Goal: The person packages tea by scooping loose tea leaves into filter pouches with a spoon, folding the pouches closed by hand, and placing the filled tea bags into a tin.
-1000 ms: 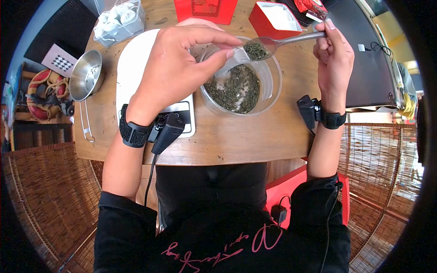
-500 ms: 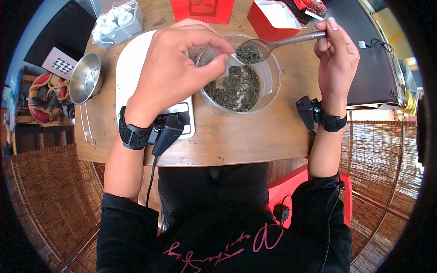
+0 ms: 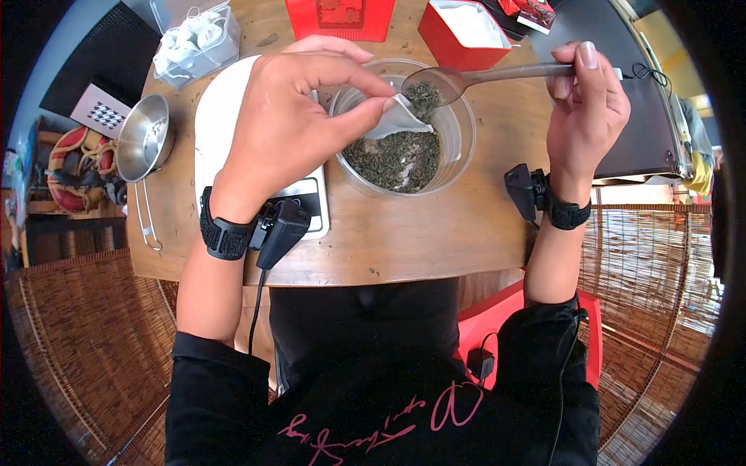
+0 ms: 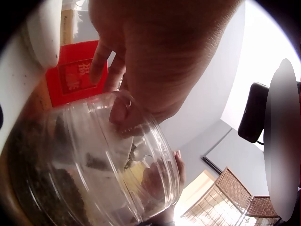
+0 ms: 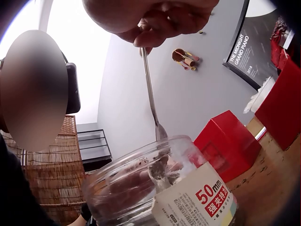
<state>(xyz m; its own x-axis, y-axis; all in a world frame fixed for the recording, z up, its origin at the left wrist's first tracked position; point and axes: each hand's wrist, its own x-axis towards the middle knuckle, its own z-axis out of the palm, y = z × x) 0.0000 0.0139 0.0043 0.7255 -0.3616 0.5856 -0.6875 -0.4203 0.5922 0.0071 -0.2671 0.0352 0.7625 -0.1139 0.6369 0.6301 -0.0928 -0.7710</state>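
My left hand [image 3: 299,116] pinches the edge of a small white tea bag [image 3: 402,120] between thumb and forefinger, over a clear round tub [image 3: 466,151]. Loose dried tea leaves [image 3: 388,165] cover much of the tub's floor. From the right, my right hand [image 3: 587,109] holds a metal spoon [image 3: 513,74] by the end of its handle. The spoon's bowl carries a heap of leaves [image 3: 423,99] right at the tea bag's mouth. In the right wrist view the spoon [image 5: 151,96] slants down past the tub's rim.
Left of the tub lies a white scale [image 3: 221,116], partly under my left forearm. A steel pan [image 3: 145,140] stands farther left. Behind are a plastic box of filled bags [image 3: 198,46], a red box [image 3: 339,19] and an open red tin with white contents [image 3: 466,35].
The spoon has tilted and moved slightly left, its handle end shifting right with my right hand. More of the tea bag now shows, hanging below my left fingers.
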